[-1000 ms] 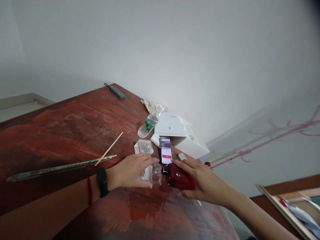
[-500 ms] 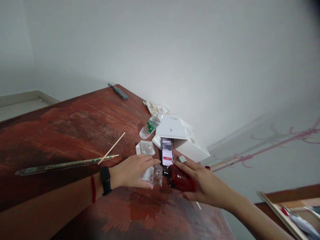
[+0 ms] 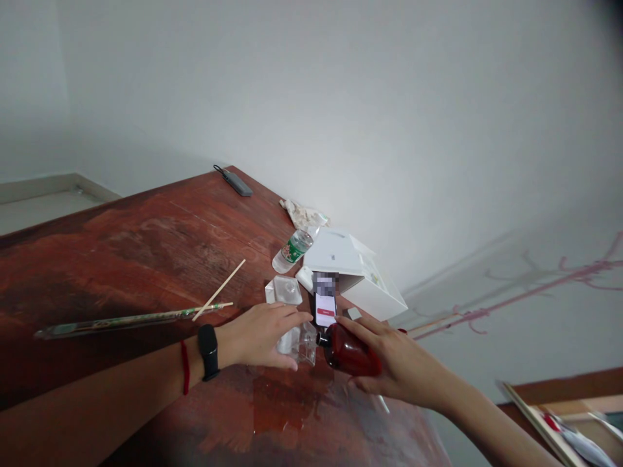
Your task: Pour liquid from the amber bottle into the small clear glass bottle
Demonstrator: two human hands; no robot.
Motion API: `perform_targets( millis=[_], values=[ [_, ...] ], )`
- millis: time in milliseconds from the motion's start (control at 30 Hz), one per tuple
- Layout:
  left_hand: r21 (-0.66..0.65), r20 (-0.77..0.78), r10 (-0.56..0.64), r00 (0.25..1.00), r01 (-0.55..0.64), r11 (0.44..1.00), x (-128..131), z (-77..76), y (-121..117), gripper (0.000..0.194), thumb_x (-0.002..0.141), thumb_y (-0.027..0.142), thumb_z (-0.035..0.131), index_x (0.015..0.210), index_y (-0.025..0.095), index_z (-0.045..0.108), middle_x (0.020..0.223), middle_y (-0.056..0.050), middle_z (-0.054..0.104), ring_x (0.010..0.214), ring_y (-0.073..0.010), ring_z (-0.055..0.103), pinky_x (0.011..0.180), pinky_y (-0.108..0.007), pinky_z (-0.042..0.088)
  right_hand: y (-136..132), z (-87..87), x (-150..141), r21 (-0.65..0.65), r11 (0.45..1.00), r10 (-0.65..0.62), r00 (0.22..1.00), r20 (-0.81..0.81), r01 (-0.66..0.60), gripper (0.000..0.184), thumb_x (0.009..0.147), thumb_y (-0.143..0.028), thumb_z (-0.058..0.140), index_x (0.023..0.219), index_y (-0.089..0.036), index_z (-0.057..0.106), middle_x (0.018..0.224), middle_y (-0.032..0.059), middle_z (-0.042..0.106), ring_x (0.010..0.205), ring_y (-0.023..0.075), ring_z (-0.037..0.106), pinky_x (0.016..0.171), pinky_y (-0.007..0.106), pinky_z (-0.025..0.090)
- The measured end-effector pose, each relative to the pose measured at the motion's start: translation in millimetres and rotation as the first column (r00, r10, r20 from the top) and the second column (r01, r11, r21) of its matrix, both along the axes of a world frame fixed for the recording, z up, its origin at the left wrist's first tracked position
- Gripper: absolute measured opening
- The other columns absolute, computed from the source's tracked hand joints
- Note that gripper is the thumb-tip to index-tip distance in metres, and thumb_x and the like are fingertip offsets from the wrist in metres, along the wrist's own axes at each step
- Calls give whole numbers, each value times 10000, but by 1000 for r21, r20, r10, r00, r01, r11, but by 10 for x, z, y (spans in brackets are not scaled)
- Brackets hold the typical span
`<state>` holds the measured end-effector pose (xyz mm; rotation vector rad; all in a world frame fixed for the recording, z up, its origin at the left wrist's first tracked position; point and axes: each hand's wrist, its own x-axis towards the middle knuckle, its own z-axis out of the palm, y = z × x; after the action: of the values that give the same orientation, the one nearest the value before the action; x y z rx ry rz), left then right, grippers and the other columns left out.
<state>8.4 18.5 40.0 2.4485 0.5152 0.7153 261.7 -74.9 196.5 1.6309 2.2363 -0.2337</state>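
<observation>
Dark red bottle (image 3: 348, 351) lies on its side, gripped by the right hand (image 3: 400, 370), whose fingers (image 3: 364, 334) curve over the top with the thumb beneath. Its black neck points at, and sits just beside, a clear square bottle (image 3: 298, 345), also on its side. The left hand (image 3: 257, 335) closes around that, fingers (image 3: 287, 316) arched across it. Both bottles are held low over a red-brown wooden table (image 3: 121, 253), just below a phone (image 3: 325, 309).

view: head-worn, one camera | from: above near edge of surface (image 3: 121, 259) | faces: forward and down, frame tilted | range: close on left hand (image 3: 257, 337), right hand (image 3: 394, 370) | behind: wall (image 3: 311, 97)
</observation>
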Motion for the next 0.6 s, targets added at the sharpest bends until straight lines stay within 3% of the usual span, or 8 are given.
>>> perform_targets(
  millis=[233,600],
  values=[
    [0,12,2,1000,-2,1000,-4,-11,-3,888,796,419,1034,1531,189,591,1464,-167,730,1341,-411,715,1130,-489,574,4,27,-32,-8,1000,-14,1000,-9,14,1014,836,-324,872,1741,-235,422,1683,223,595,1434,488,676,1162,678,570],
    [0,23,8,1000,-8,1000,-5,-41,2,887,800,423,1025,1532,195,579,1446,-170,739,1317,-406,727,1132,-497,571,25,32,-54,-6,1000,-6,999,-34,6,1031,798,-263,870,1732,-281,434,1650,198,631,1358,458,730,1134,633,597]
  ],
)
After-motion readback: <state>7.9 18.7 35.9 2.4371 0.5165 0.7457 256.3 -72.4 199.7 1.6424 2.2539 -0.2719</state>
